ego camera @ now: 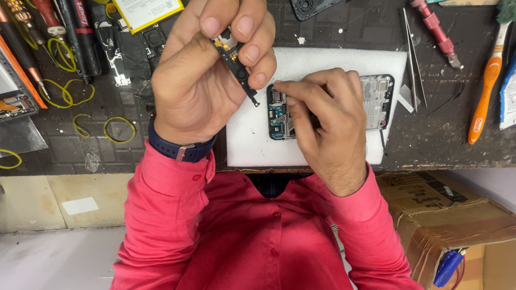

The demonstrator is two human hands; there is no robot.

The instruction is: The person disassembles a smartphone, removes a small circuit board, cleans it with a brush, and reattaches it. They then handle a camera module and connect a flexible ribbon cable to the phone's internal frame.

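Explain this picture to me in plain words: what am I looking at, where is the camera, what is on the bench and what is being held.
There is no machine here: a person in a red shirt works with bare hands, filmed from a camera on their head looking down. The left hand, with a blue wristband, pinches a small black part in its fingertips. The right hand rests on an opened phone lying on a white foam pad. Around it on the dark bench lie screwdrivers, tweezers, an orange brush and yellow rubber bands.

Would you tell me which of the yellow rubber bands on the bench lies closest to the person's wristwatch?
The yellow rubber band just left of the wristwatch; the other bands lie farther left.
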